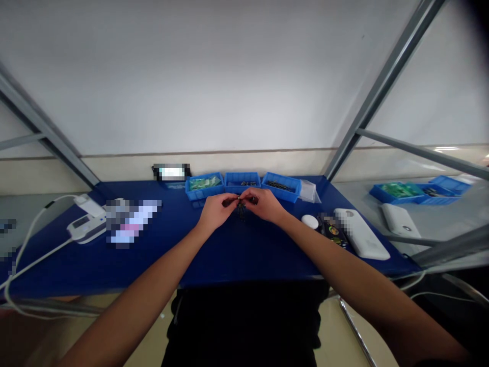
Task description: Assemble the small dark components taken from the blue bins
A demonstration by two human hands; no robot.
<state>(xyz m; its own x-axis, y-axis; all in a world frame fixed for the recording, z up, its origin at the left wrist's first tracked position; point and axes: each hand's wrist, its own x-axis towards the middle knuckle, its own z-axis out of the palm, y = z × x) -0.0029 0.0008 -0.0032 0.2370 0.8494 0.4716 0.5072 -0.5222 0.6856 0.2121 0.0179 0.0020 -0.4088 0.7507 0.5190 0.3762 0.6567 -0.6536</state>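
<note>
My left hand (218,208) and my right hand (263,203) meet over the middle of the blue table (229,255). Both are closed in a pinch, fingertips close together around something too small to make out. Just beneath the fingertips is a cluster of thin dark pieces (241,211); whether it hangs from the fingers or lies on the table I cannot tell. Behind the hands stand three blue bins: the left bin (194,193) holds green and clear packets, the middle bin (241,176) small metallic parts, and the right bin (287,195) dark slender parts.
Clear plastic bags (309,191) lie beside the right bin. A white round case (309,221) and a white oblong device (362,237) are at right. At left are a power strip (87,229) with cables and a blurred-out phone (135,223). Metal frame posts (376,94) flank the table.
</note>
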